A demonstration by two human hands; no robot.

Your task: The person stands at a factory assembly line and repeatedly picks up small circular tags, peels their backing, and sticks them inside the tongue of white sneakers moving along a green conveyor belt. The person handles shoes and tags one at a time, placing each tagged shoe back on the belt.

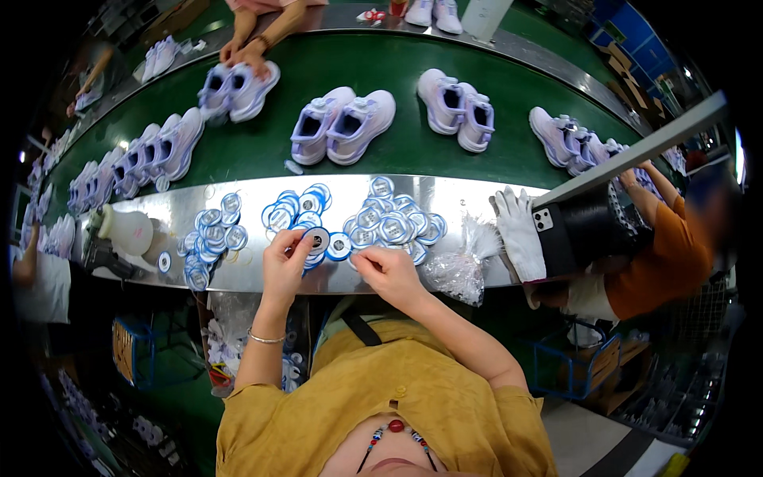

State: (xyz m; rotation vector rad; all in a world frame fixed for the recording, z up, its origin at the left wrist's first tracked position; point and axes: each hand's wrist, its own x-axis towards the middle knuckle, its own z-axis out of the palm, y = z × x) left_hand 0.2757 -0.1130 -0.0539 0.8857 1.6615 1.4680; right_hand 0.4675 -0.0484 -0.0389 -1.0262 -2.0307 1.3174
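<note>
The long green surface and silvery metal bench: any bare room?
The green surface is bare between the central pair and left row of white-lavender shoes; the bench has a small gap behind the clear plastic bag, beside the white fabric glove. Crowded: mid-bench, with round blue-white disc piles, left hand and right hand.
</note>
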